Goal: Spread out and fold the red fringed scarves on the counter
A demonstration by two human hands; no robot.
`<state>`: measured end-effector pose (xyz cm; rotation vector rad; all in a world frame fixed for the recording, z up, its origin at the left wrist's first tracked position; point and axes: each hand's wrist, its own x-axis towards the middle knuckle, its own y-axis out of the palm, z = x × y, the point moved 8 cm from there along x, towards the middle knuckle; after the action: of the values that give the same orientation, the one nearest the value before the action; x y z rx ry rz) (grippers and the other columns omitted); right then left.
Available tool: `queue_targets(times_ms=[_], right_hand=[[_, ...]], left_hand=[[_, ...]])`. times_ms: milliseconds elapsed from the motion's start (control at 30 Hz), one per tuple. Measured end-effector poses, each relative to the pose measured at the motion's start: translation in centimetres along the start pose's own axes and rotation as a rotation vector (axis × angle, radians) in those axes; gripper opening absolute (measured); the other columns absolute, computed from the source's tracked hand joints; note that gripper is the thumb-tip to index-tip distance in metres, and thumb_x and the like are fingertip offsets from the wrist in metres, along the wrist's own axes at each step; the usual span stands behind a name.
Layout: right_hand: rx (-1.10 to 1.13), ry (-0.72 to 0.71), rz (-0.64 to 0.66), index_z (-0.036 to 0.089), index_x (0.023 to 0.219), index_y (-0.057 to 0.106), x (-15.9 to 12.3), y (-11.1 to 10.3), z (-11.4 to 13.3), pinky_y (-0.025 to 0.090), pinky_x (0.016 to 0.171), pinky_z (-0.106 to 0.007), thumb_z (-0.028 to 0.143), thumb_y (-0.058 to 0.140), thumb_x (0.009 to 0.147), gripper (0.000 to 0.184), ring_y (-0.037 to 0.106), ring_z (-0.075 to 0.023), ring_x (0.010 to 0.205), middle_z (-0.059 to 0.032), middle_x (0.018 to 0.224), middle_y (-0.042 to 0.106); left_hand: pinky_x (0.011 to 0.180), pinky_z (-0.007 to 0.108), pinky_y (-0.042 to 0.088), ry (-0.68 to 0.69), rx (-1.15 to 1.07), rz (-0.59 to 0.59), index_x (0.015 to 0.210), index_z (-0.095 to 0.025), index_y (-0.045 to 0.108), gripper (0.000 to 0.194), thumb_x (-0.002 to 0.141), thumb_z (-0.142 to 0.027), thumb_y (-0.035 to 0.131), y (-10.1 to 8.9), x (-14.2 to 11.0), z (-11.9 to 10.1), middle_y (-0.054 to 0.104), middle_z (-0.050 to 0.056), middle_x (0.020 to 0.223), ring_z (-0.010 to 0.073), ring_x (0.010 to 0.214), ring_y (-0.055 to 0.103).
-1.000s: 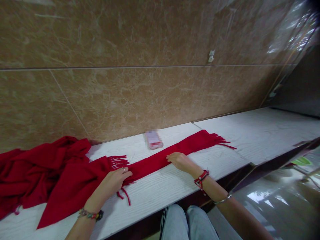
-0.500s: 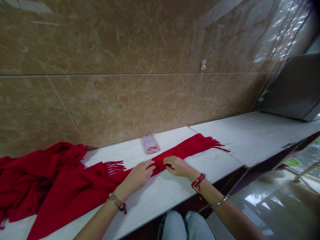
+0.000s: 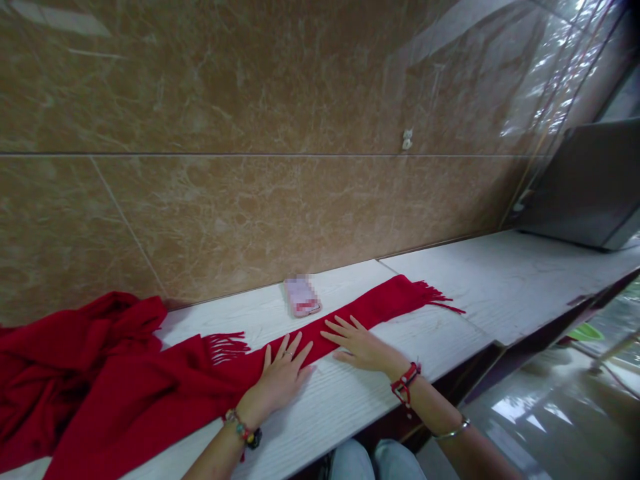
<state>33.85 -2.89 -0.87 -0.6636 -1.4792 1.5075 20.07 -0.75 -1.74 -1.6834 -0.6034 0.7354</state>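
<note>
A red scarf (image 3: 385,298) with fringed ends stretches across the white bench top, its right part folded into a narrow strip. My left hand (image 3: 280,380) rests on that strip with fingers spread, a ring on one finger and a beaded bracelet at the wrist. To its right, my right hand (image 3: 360,345) lies with fingers apart, the fingertips on the strip. Neither hand grips the cloth. One fringe (image 3: 227,347) lies left of my left hand; the other end's fringe (image 3: 440,297) points right. At the left, the red cloth is heaped in loose folds.
Behind the strip lies a phone-like pink object (image 3: 301,297), partly blurred. A brown marbled tile wall (image 3: 280,207) runs along the back of the white bench top (image 3: 500,280). A dark grey box-shaped thing (image 3: 580,187) stands at the far right. My knees are below the front edge.
Both hands have opened from curled fingers to spread, flat ones on the scarf. The view has shifted slightly, so the scene sits a little lower.
</note>
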Motion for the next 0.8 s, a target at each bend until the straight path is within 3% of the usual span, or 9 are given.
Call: queue_targets(times_ms=[100, 300, 400, 500, 700, 800], right_hand=[[0.012, 0.005, 0.06, 0.031, 0.133, 0.028, -0.1, 0.2, -0.2, 0.012, 0.101, -0.053, 0.049, 0.03, 0.087, 0.049, 0.014, -0.0251, 0.13, -0.0039, 0.14, 0.026], [0.018, 0.056, 0.008, 0.026, 0.134, 0.027, 1.0, -0.5, 0.1, 0.01, 0.103, -0.05, 0.041, 0.026, 0.091, 0.046, 0.014, -0.0215, 0.13, -0.0051, 0.139, 0.028], [0.006, 0.063, -0.038, 0.023, 0.133, 0.029, 2.2, -0.6, 1.2, 0.013, 0.103, -0.049, 0.037, 0.026, 0.091, 0.045, 0.016, -0.0217, 0.129, -0.0059, 0.14, 0.027], [-0.004, 0.037, -0.009, 0.021, 0.132, 0.032, 3.1, 0.1, 2.2, 0.017, 0.102, -0.049, 0.039, 0.028, 0.09, 0.046, 0.021, -0.0233, 0.128, -0.0077, 0.138, 0.031], [-0.026, 0.03, -0.033, 0.021, 0.131, 0.034, 3.0, 1.1, 2.2, 0.02, 0.101, -0.048, 0.037, 0.028, 0.091, 0.044, 0.025, -0.022, 0.126, -0.0074, 0.136, 0.034], [-0.032, 0.051, -0.08, 0.019, 0.13, 0.035, 2.9, 1.2, 1.8, 0.021, 0.102, -0.046, 0.036, 0.031, 0.09, 0.045, 0.027, -0.0222, 0.125, -0.0084, 0.136, 0.034]], left_hand=[[0.1, 0.057, 0.014, -0.041, 0.001, 0.03, 0.134, -0.029, 0.022, 0.049, 0.088, -0.046, 0.018, 0.1, -0.2, 0.4, 0.012, 0.004, 0.144, 0.0267, 0.131, 0.008], [0.102, 0.049, 0.021, -0.189, 0.161, -0.252, 0.131, -0.012, 0.031, 0.047, 0.088, -0.027, 0.025, -0.4, 0.0, 1.5, 0.022, 0.012, 0.141, 0.0259, 0.129, 0.017], [0.102, 0.043, 0.025, -0.127, 0.218, -0.32, 0.125, -0.009, 0.041, 0.043, 0.084, -0.016, 0.03, -0.6, 0.2, 0.6, 0.032, 0.014, 0.137, 0.0244, 0.127, 0.026], [0.095, 0.035, 0.035, -0.072, 0.214, -0.294, 0.118, -0.011, 0.048, 0.041, 0.08, -0.007, 0.032, -0.7, 0.4, -0.1, 0.046, 0.013, 0.127, 0.0215, 0.116, 0.043], [0.083, 0.037, 0.043, -0.167, 0.185, -0.3, 0.113, -0.016, 0.052, 0.035, 0.088, -0.023, 0.029, -2.2, 0.0, 0.5, 0.052, 0.011, 0.116, 0.0235, 0.104, 0.049], [0.078, 0.035, 0.044, -0.227, 0.218, -0.307, 0.113, -0.015, 0.052, 0.035, 0.087, -0.023, 0.028, -2.7, 0.0, 0.8, 0.052, 0.011, 0.114, 0.0228, 0.098, 0.051]])
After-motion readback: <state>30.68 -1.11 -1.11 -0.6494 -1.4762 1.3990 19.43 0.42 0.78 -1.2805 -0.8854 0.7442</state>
